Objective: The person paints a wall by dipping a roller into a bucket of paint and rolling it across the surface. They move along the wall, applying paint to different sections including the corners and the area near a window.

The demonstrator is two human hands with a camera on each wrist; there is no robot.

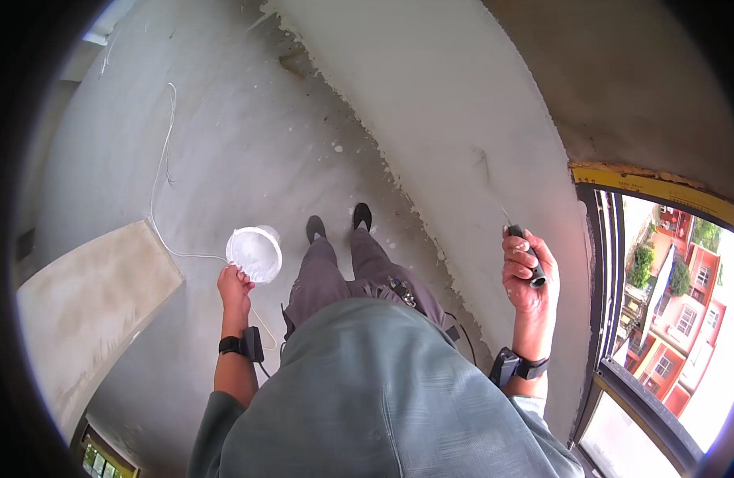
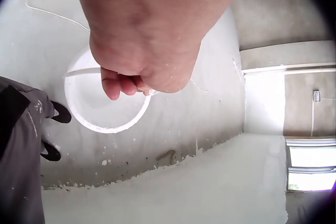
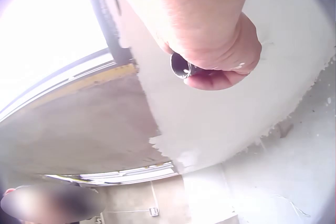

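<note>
At the rim of a white bucket [image 1: 278,253], my left hand [image 1: 236,288] holds on with curled fingers. White paste coats the inside of the bucket, and some is smeared on those fingers. In the left wrist view, the bucket [image 2: 105,129] hangs below the hand, which hides part of its rim. My right hand [image 1: 529,271] grips the black handle of a putty knife [image 1: 536,279], up close to the pale wall [image 1: 462,103]. Its thin blade shows nearly edge-on in the head view. Spots of white paste dot the right fingers. From the right wrist, only the handle's hollow end [image 3: 181,66] shows.
A window [image 1: 669,303] with a yellow strip along its frame is beside the right arm. The wall's ragged lower edge meets a grey floor [image 1: 223,151] splattered with white. A thin white cable [image 1: 154,191] trails across the left side, near a pale block-like ledge [image 1: 96,295].
</note>
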